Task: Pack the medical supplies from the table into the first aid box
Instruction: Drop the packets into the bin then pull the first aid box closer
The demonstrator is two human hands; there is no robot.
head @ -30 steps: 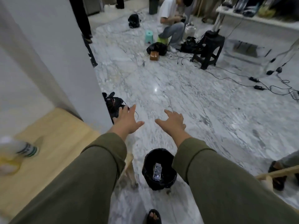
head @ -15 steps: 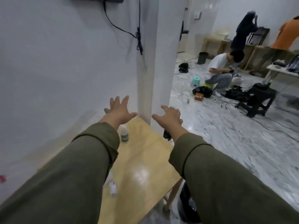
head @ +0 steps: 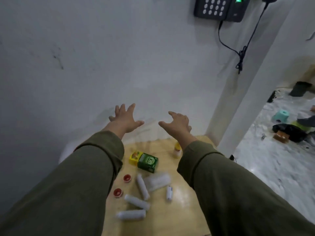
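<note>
White gauze rolls [head: 142,186] beside green cardboard box [head: 148,162] on pale wooden table [head: 185,201], left hand [head: 125,119] and right hand [head: 177,125] spread empty above: better lowered, one roll pinched mid-length.

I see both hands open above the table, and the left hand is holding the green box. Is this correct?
Not quite. In the head view the left hand and the right hand are both open above the table, but neither holds anything. The green box lies on the table, below and between the two arms, untouched.
</note>
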